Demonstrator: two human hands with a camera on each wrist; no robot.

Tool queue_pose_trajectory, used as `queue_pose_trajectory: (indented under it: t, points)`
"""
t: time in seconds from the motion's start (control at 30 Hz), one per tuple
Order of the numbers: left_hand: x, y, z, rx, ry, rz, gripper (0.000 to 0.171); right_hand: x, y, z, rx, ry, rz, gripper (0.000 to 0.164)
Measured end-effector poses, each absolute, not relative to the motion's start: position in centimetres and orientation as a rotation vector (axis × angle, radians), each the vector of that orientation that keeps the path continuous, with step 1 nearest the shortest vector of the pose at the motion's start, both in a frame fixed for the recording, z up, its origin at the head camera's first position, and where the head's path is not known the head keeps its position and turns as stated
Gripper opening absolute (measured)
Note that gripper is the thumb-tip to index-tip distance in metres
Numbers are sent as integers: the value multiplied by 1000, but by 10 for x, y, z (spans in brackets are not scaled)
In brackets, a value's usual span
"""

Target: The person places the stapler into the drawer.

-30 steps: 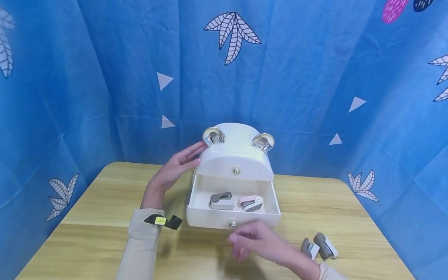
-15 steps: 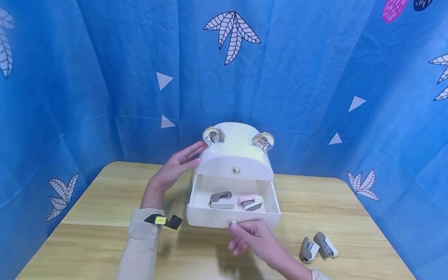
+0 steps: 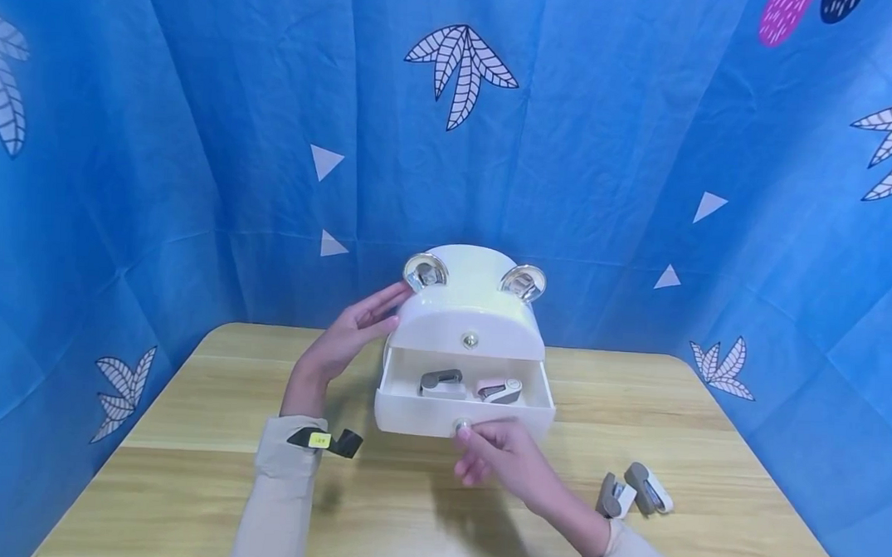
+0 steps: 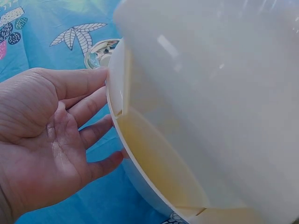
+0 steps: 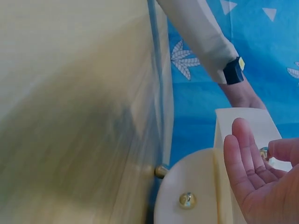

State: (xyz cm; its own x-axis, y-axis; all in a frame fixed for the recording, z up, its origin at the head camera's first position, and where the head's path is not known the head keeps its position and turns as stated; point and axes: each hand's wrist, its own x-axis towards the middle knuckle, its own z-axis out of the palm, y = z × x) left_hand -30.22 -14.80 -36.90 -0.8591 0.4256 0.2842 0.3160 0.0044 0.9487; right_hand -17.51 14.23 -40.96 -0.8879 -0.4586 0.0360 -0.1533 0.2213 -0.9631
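Observation:
A white drawer box [image 3: 467, 300] with a rounded top and two silvery ears stands at the table's back. Its lower drawer [image 3: 432, 415] is pulled partly out. Inside lie a grey and white mini stapler [image 3: 444, 384] and a pink and white mini stapler [image 3: 499, 390]. My right hand [image 3: 509, 460] pinches the drawer's round knob [image 5: 264, 153], thumb and forefinger at it, other fingers extended below. On the box's left side rests my left hand [image 3: 354, 328], fingers fairly straight; their tips touch the side's edge in the left wrist view.
Two more grey and white mini staplers, one [image 3: 614, 496] beside the other [image 3: 649, 488], lie on the wooden table [image 3: 376, 516] to the right of my right hand. A blue patterned curtain [image 3: 607, 194] surrounds the table at the back and sides.
My right hand has come up to the knob and the lower drawer has slid a little inward, carrying its two staplers back. My left hand has stayed on the box.

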Motion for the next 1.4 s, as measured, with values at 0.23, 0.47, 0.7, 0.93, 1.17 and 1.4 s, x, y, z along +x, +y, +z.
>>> queue_pose_trajectory:
  t: [0.23, 0.47, 0.7, 0.93, 1.17, 1.4]
  points:
    - [-302, -147, -369, 796, 2172, 1995, 61, -193, 136, -408, -555, 2285, -1733, 33]
    - [-303, -147, -370, 810, 2164, 2000, 61, -212, 135, -407, -536, 2323, -1736, 36]
    - [-303, -148, -370, 808, 2171, 1998, 61, -226, 134, -407, -527, 2342, -1735, 35]
    - [-302, -148, -370, 807, 2174, 2003, 61, -237, 134, -406, -482, 2330, -1741, 35]
    - [-302, -148, -370, 782, 2177, 2011, 61, -242, 135, -401, -471, 2299, -1741, 34]
    - [-301, -147, -369, 771, 2179, 2017, 61, -244, 136, -398, -478, 2287, -1731, 35]
